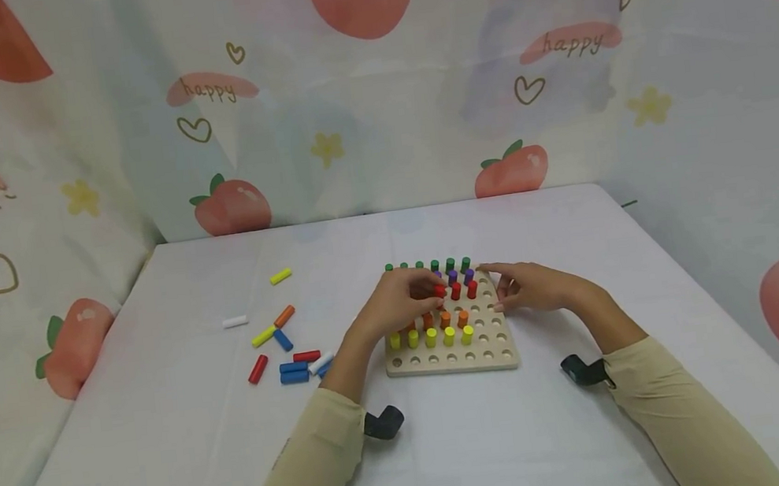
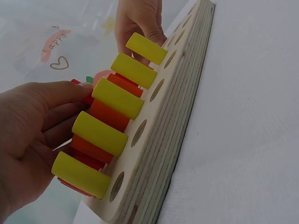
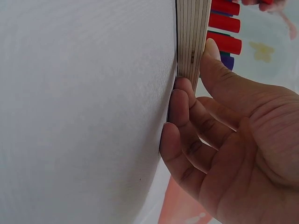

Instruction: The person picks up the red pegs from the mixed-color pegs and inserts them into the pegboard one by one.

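Note:
A wooden pegboard [image 1: 460,368] lies on the table, with rows of green pegs [image 1: 450,263], purple pegs [image 1: 468,275], red pegs [image 1: 472,290], orange pegs [image 1: 463,318] and yellow pegs [image 1: 449,336] standing in its holes. Over the red row, my left hand [image 1: 396,303] pinches a red peg [image 1: 440,291] between thumb and fingers. The left wrist view shows that peg's end by the thumb tip, partly hidden behind a yellow peg. At the board's right side my right hand [image 1: 540,285] grips the edge, thumb [image 3: 211,50] on top and fingertips low against the side.
Loose pegs lie left of the board: a far yellow peg [image 1: 281,276], a white peg [image 1: 235,322], an orange peg [image 1: 285,315], a red peg [image 1: 257,369] and several blue ones, including a blue peg [image 1: 294,377]. A printed cloth [image 1: 376,118] hangs behind the table.

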`<state>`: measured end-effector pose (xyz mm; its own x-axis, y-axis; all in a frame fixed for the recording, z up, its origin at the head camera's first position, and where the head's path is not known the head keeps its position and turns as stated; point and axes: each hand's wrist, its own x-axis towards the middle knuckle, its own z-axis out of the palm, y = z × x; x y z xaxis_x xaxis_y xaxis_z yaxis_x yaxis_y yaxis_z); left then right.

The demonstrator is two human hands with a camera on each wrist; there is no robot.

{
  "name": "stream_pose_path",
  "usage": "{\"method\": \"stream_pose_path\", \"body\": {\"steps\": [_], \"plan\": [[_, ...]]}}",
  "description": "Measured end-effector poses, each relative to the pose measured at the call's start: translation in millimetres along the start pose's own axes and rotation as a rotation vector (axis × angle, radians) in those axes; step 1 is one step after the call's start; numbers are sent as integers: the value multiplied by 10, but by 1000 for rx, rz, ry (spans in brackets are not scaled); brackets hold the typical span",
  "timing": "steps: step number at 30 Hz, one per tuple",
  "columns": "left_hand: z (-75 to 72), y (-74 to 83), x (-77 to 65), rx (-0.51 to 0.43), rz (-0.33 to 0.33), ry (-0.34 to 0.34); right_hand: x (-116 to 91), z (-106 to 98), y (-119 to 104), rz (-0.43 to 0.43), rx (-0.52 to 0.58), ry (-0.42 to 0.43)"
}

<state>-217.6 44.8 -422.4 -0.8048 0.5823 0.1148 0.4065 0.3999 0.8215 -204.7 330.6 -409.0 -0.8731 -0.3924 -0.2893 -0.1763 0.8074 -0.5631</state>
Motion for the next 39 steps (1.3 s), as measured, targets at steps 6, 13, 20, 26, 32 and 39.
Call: {"method": "stream_pose_path", "body": {"steps": [6,13,20,26,32,39], "plan": [[32,-35,2,1,-13,0,3,-7,-7,-2,-9,-5],[44,-21,29,10,-32,9,21,-16,40,8,-8,-11],[49,-30,27,3,-51,7,38,-11,55,3,3,-18],[56,-29,10,3,-68,17,40,1,44,1,7,-16],[75,-40,8,26,-74,9,37,19,51,-4,3,-13],[91,-39,38,70,-48,-1,33,0,35,-6,-3,-10]]}}
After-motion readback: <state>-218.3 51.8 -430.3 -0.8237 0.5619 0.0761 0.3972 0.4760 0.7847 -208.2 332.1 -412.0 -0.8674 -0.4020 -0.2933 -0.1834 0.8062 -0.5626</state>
